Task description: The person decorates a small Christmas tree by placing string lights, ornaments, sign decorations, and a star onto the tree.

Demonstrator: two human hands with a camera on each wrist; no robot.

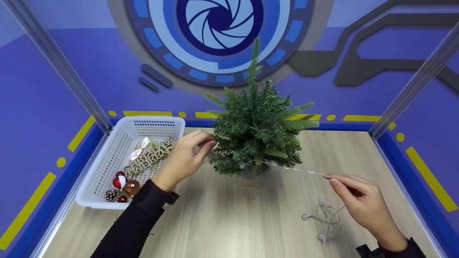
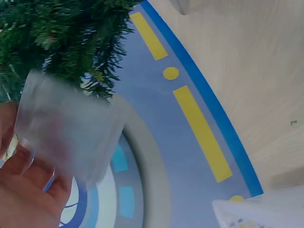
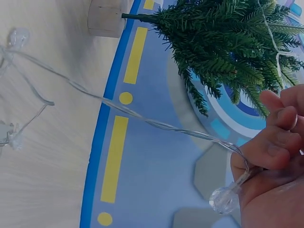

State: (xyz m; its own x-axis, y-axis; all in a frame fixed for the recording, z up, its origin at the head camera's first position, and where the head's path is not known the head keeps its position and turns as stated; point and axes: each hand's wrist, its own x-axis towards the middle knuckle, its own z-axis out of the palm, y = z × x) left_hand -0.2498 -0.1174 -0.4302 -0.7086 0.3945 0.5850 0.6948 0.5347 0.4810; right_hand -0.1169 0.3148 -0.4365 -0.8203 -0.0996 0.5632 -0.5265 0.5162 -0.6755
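A small artificial Christmas tree (image 1: pixel 254 132) stands in the middle of the table. At its left side, my left hand (image 1: pixel 186 154) has thumb and fingertips among the branches. A blurred, translucent boxy piece (image 2: pixel 66 128) lies against that hand's fingers in the left wrist view. My right hand (image 1: pixel 362 200), out to the right, pinches a clear string of lights (image 1: pixel 297 169) stretched toward the lower branches. Beneath that palm hangs a clear round bulb (image 3: pixel 224 200) in the right wrist view. The string's loose end (image 1: pixel 326 218) lies coiled on the table below the right hand.
A white plastic basket (image 1: pixel 104 161) at the left holds a glittery letter sign (image 1: pixel 150 157), red and amber baubles (image 1: pixel 132 186) and a pinecone (image 1: pixel 111 195). The tree has a pale block base (image 3: pixel 105 19). Blue printed panels (image 1: pixel 172 61) stand behind and at both sides.
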